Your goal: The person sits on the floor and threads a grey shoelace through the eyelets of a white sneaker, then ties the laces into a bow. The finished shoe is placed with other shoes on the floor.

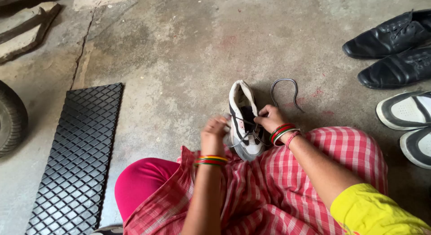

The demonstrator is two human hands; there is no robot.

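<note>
Your lap, draped in red-and-white checked cloth [278, 190], fills the near edge, hiding whatever lies beneath. Your left hand [214, 135] grips the side of a white-and-black sneaker [244, 122] propped toe-down against your knees; your right hand [268, 118] pinches its lace [283, 89] at the eyelets, fingertips partly hidden. The loose lace end curls over rough grey concrete floor [188, 51] behind. Left lies a black diamond-patterned rubber mat [81, 154], a tyre [11, 120] cut off beside it. Far right, black leather shoes [395, 51] and white-soled sneakers [411, 127] run off frame.
</note>
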